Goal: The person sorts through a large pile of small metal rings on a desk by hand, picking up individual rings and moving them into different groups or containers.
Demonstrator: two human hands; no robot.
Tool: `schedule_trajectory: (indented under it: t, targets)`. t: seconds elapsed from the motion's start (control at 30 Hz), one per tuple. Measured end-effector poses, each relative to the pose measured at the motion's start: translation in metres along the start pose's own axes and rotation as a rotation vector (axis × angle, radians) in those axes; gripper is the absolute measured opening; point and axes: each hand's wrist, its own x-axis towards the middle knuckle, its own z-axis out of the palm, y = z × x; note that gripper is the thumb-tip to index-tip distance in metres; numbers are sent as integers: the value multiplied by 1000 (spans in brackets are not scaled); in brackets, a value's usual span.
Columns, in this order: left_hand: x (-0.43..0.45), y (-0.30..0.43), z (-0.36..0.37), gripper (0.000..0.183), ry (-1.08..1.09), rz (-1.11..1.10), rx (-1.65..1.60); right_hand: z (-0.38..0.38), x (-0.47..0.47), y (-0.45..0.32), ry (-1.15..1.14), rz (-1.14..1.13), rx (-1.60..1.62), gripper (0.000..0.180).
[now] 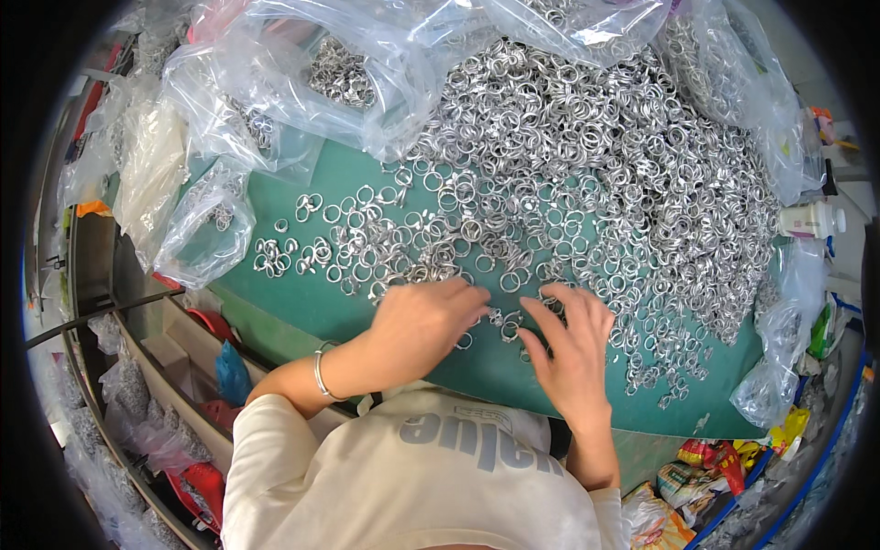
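A large heap of silver-coloured metal rings [584, 117] covers much of the green tabletop [275, 180], thinning to loose rings toward me. My left hand [430, 316] is over the near edge of the spread, back upward and fingers bent. Whether a ring is between its fingertips is hidden. To its right, my right hand [574, 337] has its thumb and fingers apart, with nothing visible held and rings close around it. A few rings [507, 324] lie in the gap between both hands. Further left sits a small loose group of rings [273, 258].
Clear plastic bags [385, 103] with rings lie along the far side; a smaller bag [213, 223] sits at left. A white bottle [811, 221] stands at the right edge. Below left is an open drawer [168, 350]; colourful packets [694, 481] lie below right.
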Motion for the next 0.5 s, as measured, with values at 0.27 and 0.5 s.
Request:
schedule_trajectory:
  t: [0.27,0.5]
  targets:
    - [-18,6,6,28,-79,-10,33,-9,-30,21,210,258,27,17]
    - [-30,13,5,38,-259,-257,-597,-10,-46,13,175,278,54,17]
